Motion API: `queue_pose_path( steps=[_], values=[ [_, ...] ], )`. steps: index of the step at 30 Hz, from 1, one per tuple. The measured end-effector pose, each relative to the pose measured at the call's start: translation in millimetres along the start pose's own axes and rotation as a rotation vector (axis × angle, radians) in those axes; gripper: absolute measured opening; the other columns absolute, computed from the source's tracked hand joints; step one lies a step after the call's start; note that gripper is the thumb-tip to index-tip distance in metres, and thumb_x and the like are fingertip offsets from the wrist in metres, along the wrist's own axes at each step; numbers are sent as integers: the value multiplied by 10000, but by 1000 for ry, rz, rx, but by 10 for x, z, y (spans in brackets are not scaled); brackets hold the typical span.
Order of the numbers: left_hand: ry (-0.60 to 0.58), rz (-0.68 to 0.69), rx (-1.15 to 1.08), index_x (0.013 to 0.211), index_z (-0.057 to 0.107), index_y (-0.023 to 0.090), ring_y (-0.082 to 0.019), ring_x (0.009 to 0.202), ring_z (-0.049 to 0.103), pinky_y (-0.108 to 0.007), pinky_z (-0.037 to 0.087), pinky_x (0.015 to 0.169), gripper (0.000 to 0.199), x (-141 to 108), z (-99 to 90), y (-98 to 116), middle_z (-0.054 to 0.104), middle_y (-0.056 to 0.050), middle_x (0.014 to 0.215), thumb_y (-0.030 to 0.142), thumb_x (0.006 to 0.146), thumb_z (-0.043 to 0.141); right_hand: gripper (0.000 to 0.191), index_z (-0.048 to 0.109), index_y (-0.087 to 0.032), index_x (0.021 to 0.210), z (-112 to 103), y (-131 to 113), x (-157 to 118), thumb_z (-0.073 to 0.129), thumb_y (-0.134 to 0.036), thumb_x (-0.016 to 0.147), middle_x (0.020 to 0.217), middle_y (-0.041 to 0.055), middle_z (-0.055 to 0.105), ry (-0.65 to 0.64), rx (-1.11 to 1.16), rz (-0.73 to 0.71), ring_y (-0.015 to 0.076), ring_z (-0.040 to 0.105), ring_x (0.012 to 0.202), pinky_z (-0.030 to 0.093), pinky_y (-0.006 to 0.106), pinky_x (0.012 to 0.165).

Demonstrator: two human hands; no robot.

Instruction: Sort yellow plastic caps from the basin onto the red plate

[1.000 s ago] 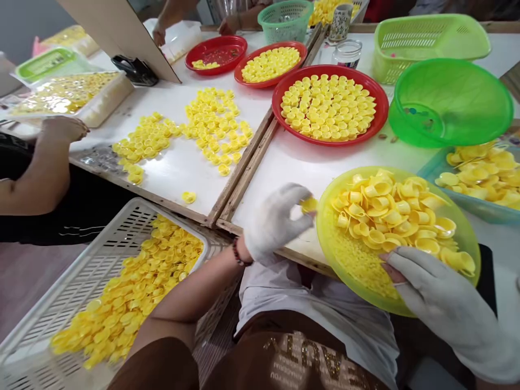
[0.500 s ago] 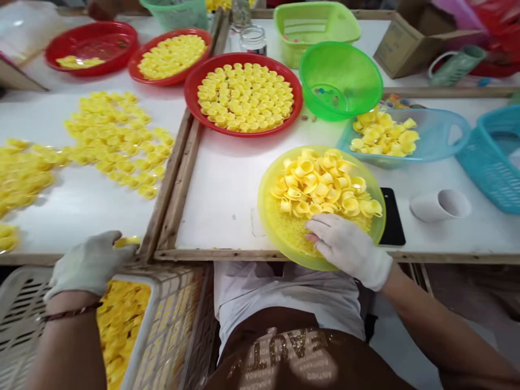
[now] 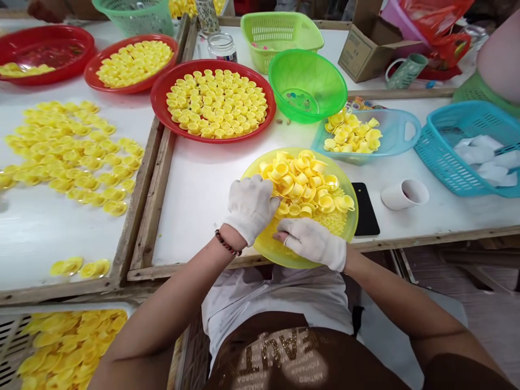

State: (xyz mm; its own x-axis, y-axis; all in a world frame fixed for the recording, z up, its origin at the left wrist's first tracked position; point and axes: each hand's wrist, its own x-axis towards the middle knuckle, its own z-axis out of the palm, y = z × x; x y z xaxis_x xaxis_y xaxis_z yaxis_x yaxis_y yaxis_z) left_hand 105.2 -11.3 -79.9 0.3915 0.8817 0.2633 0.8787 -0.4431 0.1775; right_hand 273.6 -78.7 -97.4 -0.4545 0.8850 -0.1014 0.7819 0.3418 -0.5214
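A yellow basin (image 3: 351, 216) at the table's front edge holds a heap of small yellow plastic cups (image 3: 303, 179). Tiny yellow pieces (image 3: 331, 219) cover its floor below them. My gloved left hand (image 3: 252, 206) is over the basin's left side, its fingers curled in against the cups; whatever they grip is hidden. Beside it, lower in the basin, my gloved right hand (image 3: 311, 241) has its fingers bent together over the tiny pieces, and their tips are out of sight.
Red trays (image 3: 266, 116) of yellow cups stand behind. At right are a blue scoop-shaped tray (image 3: 400, 149), a black phone (image 3: 366, 211), a white cup (image 3: 404, 195) and a blue basket (image 3: 442, 173). Yellow pieces (image 3: 81, 157) spread across the left table, above a filled crate (image 3: 132, 309).
My left hand has come from the left table's edge across to the basin, next to my right hand. Yellow pieces now lie near that edge. The view has shifted to the right.
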Motion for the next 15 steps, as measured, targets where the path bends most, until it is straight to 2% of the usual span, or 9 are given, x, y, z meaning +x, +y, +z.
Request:
queue_pose_path(
  steps=[2, 4, 6, 8, 11, 15],
  values=[
    [-27, -13, -12, 961, 686, 162, -297, 874, 664, -416, 465, 752, 234, 46, 50, 14, 702, -125, 971, 384, 898, 647, 289, 544, -200, 785, -56, 24, 10, 554, -384, 1008, 701, -16, 558, 139, 330, 40, 124, 496, 638, 392, 284, 632],
    [-18, -17, -29, 1008, 665, 169, -290, 914, 659, -408, 459, 772, 222, 26, 87, 10, 699, -119, 1022, 348, 877, 660, 319, 512, -209, 782, -130, 42, 17, 582, -451, 978, 659, -45, 484, 220, 728, 115, 97, 427, 552, 350, 253, 535],
    [7, -9, -25, 1044, 643, 168, -294, 937, 654, -412, 453, 789, 226, -14, 122, 22, 695, -121, 1052, 312, 870, 650, 323, 497, -213, 796, -213, 58, 26, 603, -477, 948, 633, -65, 446, 229, 1097, 184, 74, 376, 475, 275, 225, 457],
    [37, 8, -2, 1090, 623, 162, -305, 941, 651, -425, 447, 798, 246, -38, 154, 53, 693, -128, 1044, 279, 874, 623, 296, 509, -206, 809, -286, 76, 39, 632, -455, 912, 631, -67, 458, 202, 1346, 219, 64, 392, 444, 244, 206, 427],
    [45, 53, 50, 1080, 618, 162, -324, 935, 651, -442, 447, 795, 223, -21, 177, 91, 695, -140, 1021, 256, 879, 597, 278, 551, -187, 830, -338, 107, 53, 661, -437, 883, 647, -59, 494, 182, 1503, 216, 57, 434, 440, 259, 185, 410],
    [77, 75, 6, 1001, 628, 182, -322, 921, 663, -454, 467, 798, 144, -52, 150, 52, 709, -120, 977, 257, 886, 584, 347, 536, -181, 806, -319, 93, 49, 686, -473, 915, 613, -79, 467, 283, 1505, 174, 23, 363, 398, 221, 158, 388]
  ],
)
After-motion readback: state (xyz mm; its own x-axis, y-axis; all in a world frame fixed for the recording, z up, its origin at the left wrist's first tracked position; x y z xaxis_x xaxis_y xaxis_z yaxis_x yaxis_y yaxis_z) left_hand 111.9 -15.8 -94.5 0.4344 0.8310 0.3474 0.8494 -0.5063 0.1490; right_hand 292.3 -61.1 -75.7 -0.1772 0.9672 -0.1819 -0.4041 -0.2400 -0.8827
